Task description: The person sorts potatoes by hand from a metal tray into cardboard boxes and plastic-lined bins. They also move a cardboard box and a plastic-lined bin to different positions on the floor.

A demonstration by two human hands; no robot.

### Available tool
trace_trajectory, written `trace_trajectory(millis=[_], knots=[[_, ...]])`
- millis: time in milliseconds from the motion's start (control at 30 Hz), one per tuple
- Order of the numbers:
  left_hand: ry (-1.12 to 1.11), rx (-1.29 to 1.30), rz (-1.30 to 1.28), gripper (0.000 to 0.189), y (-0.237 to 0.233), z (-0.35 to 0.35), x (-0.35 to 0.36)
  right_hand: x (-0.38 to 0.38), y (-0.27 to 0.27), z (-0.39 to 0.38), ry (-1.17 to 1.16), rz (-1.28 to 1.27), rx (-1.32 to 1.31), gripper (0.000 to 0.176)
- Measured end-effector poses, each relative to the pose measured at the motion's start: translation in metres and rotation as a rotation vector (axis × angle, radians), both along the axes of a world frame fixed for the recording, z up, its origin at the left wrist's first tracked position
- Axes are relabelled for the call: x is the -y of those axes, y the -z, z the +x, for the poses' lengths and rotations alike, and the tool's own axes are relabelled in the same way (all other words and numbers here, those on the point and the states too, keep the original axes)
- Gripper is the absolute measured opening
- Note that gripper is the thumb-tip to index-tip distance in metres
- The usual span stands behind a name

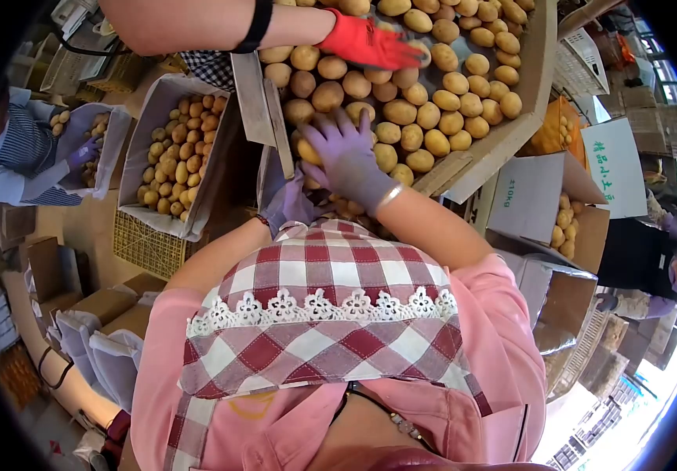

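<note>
Many potatoes (436, 141) are left on the table (540, 71); the crate (149, 245) is well filled; potatoes are touched by the right hand (350, 161), spread, unclenched; the left hand's (290, 206) grip cannot be told.

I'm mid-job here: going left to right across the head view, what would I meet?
A co-worker in a striped apron → the yellow crate, lined and holding potatoes → the wearer's gloved right hand → an open carton with potatoes → a person in black.
</note>
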State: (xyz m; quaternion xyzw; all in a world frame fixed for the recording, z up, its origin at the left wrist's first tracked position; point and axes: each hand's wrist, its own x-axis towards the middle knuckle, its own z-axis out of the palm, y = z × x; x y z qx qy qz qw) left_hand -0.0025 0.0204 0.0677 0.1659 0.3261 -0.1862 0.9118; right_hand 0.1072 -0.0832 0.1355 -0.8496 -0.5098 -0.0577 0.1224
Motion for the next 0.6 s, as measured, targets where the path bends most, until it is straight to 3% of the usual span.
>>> trace_trajectory(millis=[67, 133, 233, 300, 333, 400, 433, 500, 533, 600], knots=[[0.099, 0.328, 0.449, 0.046, 0.074, -0.006, -0.005, 0.026, 0.009, -0.007, -0.107, 0.028, -0.209, 0.055], [-0.107, 0.068, -0.088, 0.043, 0.002, -0.001, 0.000, 0.046, 0.017, -0.013, -0.088, 0.012, -0.270, 0.054], [0.506, 0.552, 1.140, 0.039, 0.033, -0.017, -0.012, 0.059, 0.006, -0.006, 0.042, 0.042, -0.405, 0.055], [0.253, 0.309, 0.671, 0.040, 0.029, -0.018, -0.018, 0.063, -0.009, 0.016, 0.231, 0.106, -0.538, 0.057], [0.244, 0.247, 0.467, 0.041, 0.045, -0.016, -0.025, 0.065, -0.018, 0.033, 0.273, 0.255, -0.405, 0.062], [0.082, -0.019, 0.246, 0.049, -0.026, -0.003, -0.003, 0.056, -0.033, 0.071, 0.453, 0.411, -0.240, 0.075], [0.045, -0.015, 0.173, 0.056, -0.023, -0.003, -0.002, 0.049, -0.037, 0.091, 0.591, 0.422, -0.203, 0.083], [-0.021, -0.001, 0.030, 0.070, -0.009, 0.000, 0.000, 0.015, -0.020, 0.104, 0.718, 0.225, -0.055, 0.095], [0.016, 0.099, 0.052, 0.090, -0.002, -0.004, 0.000, -0.001, -0.006, 0.103, 0.708, 0.100, -0.111, 0.100], [0.012, -0.024, 0.042, 0.096, -0.010, 0.003, 0.003, -0.005, -0.009, 0.075, 0.515, -0.033, 0.062, 0.084]])
